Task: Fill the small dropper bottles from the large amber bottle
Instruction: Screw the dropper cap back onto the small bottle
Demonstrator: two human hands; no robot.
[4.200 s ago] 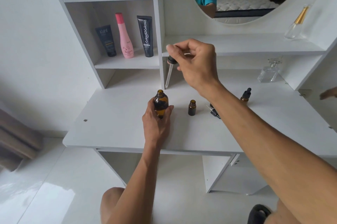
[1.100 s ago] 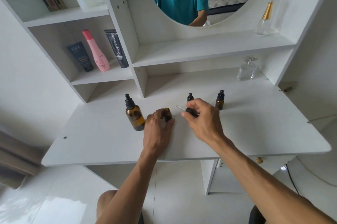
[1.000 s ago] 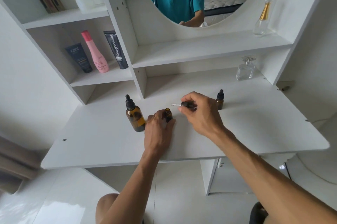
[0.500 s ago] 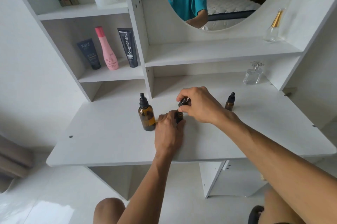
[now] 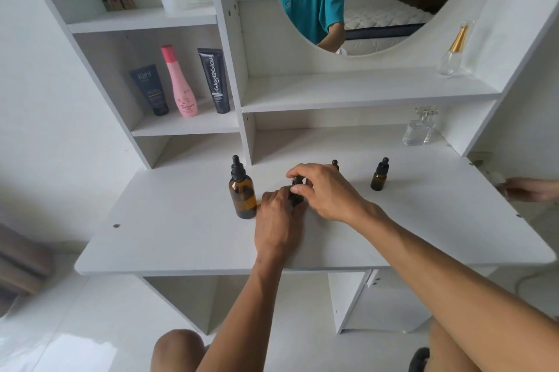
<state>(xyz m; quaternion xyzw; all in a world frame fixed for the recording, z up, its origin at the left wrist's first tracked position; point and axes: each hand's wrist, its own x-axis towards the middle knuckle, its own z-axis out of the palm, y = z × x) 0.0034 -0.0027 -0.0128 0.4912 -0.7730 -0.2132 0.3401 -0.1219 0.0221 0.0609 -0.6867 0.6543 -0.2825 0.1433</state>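
Amber bottle (image 5: 242,197), capped with a black dropper, stands upright mid-tabletop (image 5: 181,235), just left of both hands. Left hand (image 5: 276,223) grips a small bottle (image 5: 295,196); right hand (image 5: 325,190) pinches its dropper cap (image 5: 297,181), which was off a second ago. Shelf tubes read "Kahf" (image 5: 150,89) and "Glad2Glow" (image 5: 214,80).

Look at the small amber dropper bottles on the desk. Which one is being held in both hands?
The small bottle just right of the large amber bottle: the left hand grips its body, the right hand pinches its cap. The others stand untouched behind.
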